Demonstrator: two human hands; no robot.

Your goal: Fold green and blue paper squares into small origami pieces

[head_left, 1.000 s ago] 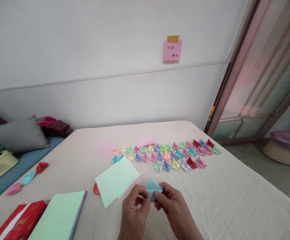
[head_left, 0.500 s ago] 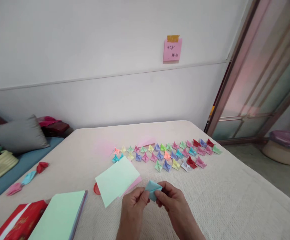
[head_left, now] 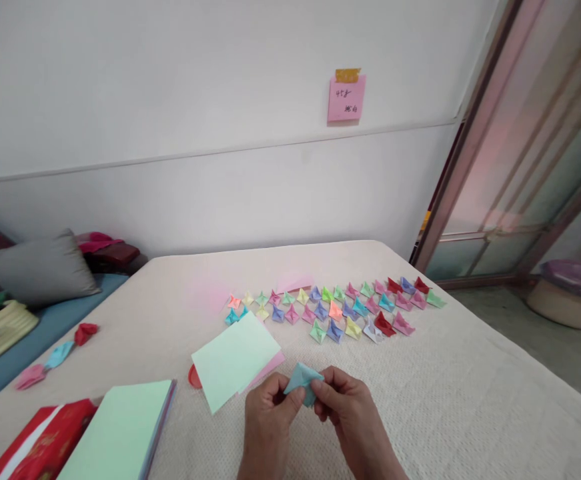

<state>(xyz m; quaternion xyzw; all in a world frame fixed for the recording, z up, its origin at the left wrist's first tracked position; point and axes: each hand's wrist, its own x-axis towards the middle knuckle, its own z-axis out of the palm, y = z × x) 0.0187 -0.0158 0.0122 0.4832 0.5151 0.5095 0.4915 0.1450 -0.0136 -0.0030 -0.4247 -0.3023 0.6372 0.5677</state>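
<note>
Two hands at work here, and one piece of light blue folded paper (head_left: 300,379) between them! The left hand (head_left: 270,410) pinches its left side, thumb against fingers; the right hand (head_left: 344,399) grips its right side just as narrowly. The paper sits over the near middle of the counter (head_left: 470,407), just beside a pink sheet (head_left: 271,365) peeking from under one pale green sheet (head_left: 235,363).

Beyond, small folded papers (head_left: 335,311) line up in three rough rows: six in the front row, over thirty altogether. Three more folded pieces (head_left: 60,355) string along the left edge, well apart from the hands. Nearer on that side, one paper stack (head_left: 120,427) touches or nearly touches one red packet (head_left: 45,437).

Wide stretches of textured cloth run from the right hand to the counter's slanting right edge; the far edge lies near the wall (head_left: 270,200).
</note>
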